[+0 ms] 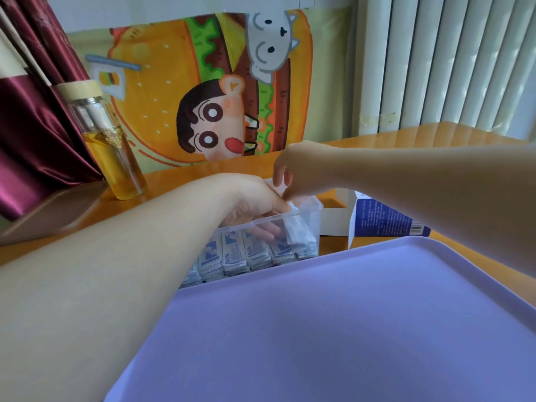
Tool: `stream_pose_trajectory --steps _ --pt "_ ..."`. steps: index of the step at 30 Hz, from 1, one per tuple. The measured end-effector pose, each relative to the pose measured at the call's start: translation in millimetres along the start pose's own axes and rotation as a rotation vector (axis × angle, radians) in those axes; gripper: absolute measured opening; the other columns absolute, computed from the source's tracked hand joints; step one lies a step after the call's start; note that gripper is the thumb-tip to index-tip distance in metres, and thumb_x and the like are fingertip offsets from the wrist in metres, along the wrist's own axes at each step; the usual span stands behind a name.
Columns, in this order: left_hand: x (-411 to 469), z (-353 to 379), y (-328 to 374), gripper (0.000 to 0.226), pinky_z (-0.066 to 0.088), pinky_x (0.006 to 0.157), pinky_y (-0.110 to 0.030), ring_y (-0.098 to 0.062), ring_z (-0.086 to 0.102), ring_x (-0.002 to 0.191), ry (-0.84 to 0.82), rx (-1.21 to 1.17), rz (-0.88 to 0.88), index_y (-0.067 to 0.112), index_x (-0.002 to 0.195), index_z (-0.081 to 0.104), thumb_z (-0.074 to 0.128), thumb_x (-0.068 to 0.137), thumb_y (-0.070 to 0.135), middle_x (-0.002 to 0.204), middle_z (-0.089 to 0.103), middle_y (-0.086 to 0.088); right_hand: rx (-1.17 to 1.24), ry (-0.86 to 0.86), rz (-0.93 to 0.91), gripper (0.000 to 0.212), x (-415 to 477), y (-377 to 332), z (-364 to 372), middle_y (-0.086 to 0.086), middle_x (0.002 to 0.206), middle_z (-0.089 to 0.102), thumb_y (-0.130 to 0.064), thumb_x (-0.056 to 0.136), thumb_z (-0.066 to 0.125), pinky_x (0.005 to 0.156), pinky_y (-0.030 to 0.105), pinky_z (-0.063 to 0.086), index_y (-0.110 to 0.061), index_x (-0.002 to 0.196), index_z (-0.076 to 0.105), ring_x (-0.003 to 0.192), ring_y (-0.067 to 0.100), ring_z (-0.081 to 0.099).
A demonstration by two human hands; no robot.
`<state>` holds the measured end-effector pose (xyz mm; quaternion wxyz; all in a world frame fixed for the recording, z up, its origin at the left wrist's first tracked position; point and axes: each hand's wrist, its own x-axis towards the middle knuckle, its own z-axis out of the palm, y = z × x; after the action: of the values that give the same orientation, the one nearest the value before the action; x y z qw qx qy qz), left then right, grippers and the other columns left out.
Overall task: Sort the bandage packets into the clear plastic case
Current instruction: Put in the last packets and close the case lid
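Observation:
A clear plastic case [314, 211] stands on the table beyond a lilac tray. Several white-and-blue bandage packets [235, 255] stand in a row inside it, seen through its front wall. My left hand [249, 203] reaches down into the case, its fingers inside among the packets. My right hand [293, 172] hovers over the case's right end and pinches the top of a small stack of packets [298, 232] that hangs tilted into the case. How my left fingers lie inside is blurred by the plastic.
The lilac tray [333, 329] fills the near foreground. A blue-and-white cardboard box [383, 220] lies to the right of the case, a white open box [336, 220] behind it. A glass bottle of yellow liquid [111, 146] stands at the left, by a maroon curtain [34, 120].

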<state>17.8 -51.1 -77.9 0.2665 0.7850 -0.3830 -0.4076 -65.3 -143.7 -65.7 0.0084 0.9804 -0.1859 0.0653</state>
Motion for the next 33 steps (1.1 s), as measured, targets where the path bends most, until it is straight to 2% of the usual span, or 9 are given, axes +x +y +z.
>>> stream_pose_trajectory --steps 3,6,13,19,23,25,27,30,33 --pt "-1 1 1 0.007 0.056 0.072 -0.026 -0.018 0.068 0.078 0.010 0.003 -0.019 0.009 0.097 0.057 0.053 0.096 0.015 0.091 0.067 -0.009 0.040 0.054 0.005 0.026 -2 1 -2 -0.002 0.111 0.065 -0.025 0.088 0.060 0.084 0.029 0.051 -0.019 0.112 0.068 0.100 0.019 0.060" --pt "2 -1 2 0.024 0.058 0.073 -0.029 -0.023 0.069 0.088 0.047 0.004 -0.029 0.001 0.116 0.053 0.053 0.096 0.014 0.112 0.061 -0.015 -0.006 0.091 0.047 0.023 0 4 -4 0.007 0.103 0.068 -0.021 0.089 0.053 0.083 0.038 0.054 -0.010 0.101 0.070 0.095 0.026 0.063" --pt "-1 5 9 0.033 0.056 0.080 -0.038 -0.029 0.068 0.088 0.055 -0.017 -0.046 -0.003 0.130 0.043 0.040 0.098 0.004 0.100 0.057 -0.015 0.091 0.131 0.159 0.028 4 6 0 0.012 0.106 0.066 -0.014 0.093 0.044 0.084 0.041 0.055 -0.005 0.103 0.069 0.095 0.028 0.063" --pt "-12 -9 11 0.025 0.058 0.065 -0.030 -0.026 0.069 0.081 0.124 -0.050 0.055 0.003 0.120 0.049 0.040 0.097 0.000 0.113 0.056 -0.014 0.342 0.144 0.286 0.027 0 10 -7 0.016 0.108 0.065 -0.012 0.094 0.045 0.085 0.040 0.055 -0.002 0.108 0.065 0.097 0.031 0.064" --pt "-21 -50 -4 0.013 0.047 0.056 -0.020 -0.010 0.066 0.071 0.599 -0.188 0.274 0.016 0.092 0.059 0.049 0.094 0.008 0.097 0.066 0.001 0.784 0.157 0.476 0.029 7 10 -6 0.019 0.123 0.058 -0.020 0.097 0.047 0.093 0.039 0.052 -0.005 0.121 0.055 0.111 0.031 0.059" --pt "-19 -71 -29 0.014 0.040 0.056 -0.020 -0.007 0.061 0.071 0.920 -0.243 0.286 0.017 0.100 0.061 0.051 0.093 0.012 0.093 0.065 0.003 0.945 0.152 0.539 0.032 11 10 -3 0.020 0.130 0.053 -0.027 0.098 0.047 0.098 0.042 0.048 -0.006 0.122 0.053 0.119 0.033 0.053" --pt "-13 -88 -61 0.024 0.042 0.070 -0.023 -0.016 0.058 0.087 1.072 -0.312 0.171 0.015 0.114 0.062 0.050 0.093 0.014 0.107 0.063 -0.005 1.015 0.171 0.583 0.030 19 8 1 0.023 0.131 0.050 -0.030 0.098 0.046 0.100 0.043 0.046 -0.009 0.117 0.054 0.120 0.035 0.052" --pt "-5 -94 -89 0.037 0.043 0.088 -0.034 -0.022 0.053 0.105 0.883 -0.554 -0.072 0.011 0.130 0.052 0.051 0.094 0.020 0.124 0.057 -0.007 1.066 0.126 0.656 0.043 30 9 8 0.018 0.128 0.051 -0.037 0.097 0.045 0.088 0.038 0.048 -0.008 0.129 0.045 0.105 0.031 0.055" --pt "0 -88 -91 0.030 0.052 0.066 -0.037 -0.024 0.064 0.084 0.595 -0.643 -0.169 0.005 0.116 0.051 0.047 0.098 0.029 0.103 0.065 -0.012 1.158 -0.021 0.712 0.059 37 7 11 0.018 0.140 0.041 -0.043 0.098 0.040 0.077 0.043 0.046 -0.009 0.145 0.026 0.112 0.034 0.052"
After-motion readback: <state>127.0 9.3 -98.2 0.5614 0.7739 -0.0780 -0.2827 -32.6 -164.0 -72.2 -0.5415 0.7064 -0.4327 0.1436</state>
